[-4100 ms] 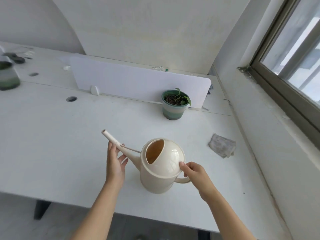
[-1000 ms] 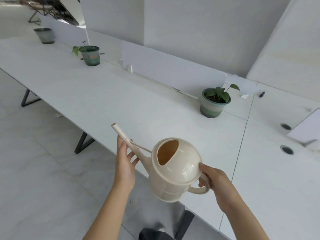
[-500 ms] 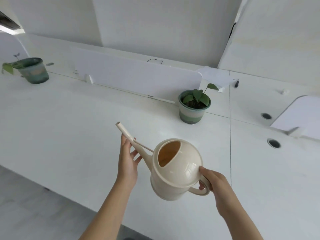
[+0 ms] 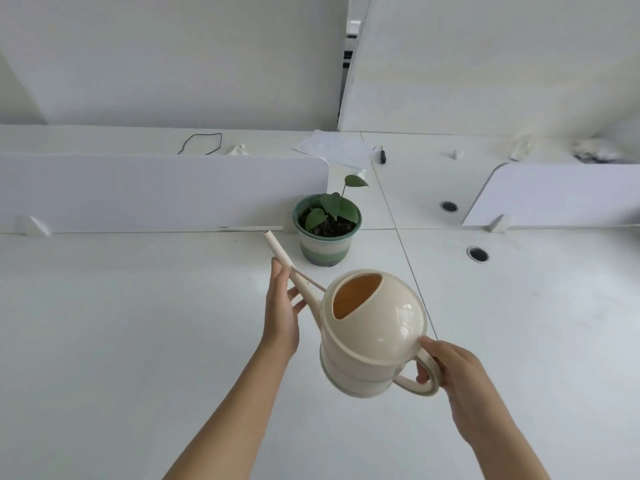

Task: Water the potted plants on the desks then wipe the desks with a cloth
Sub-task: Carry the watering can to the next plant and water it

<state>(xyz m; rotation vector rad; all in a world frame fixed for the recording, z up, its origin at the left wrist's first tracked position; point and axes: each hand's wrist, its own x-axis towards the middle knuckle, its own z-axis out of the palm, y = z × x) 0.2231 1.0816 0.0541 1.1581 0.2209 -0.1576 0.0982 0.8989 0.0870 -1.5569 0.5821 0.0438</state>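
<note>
If tipped early, could spill short of potted plant (image 4: 327, 233) at far edge of desk (image 4: 138, 341). Grips watering can (image 4: 374, 327) handle with right hand (image 4: 460, 372), braces spout (image 4: 284, 258) with straight-fingered left hand (image 4: 282, 317).

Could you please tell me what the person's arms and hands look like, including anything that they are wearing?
Both arms are bare: no sleeve shows on the left forearm or the right forearm down to the picture's lower edge. The left hand and the right hand are ungloved, and no watch, bracelet or ring shows on the sides facing the camera.
</note>
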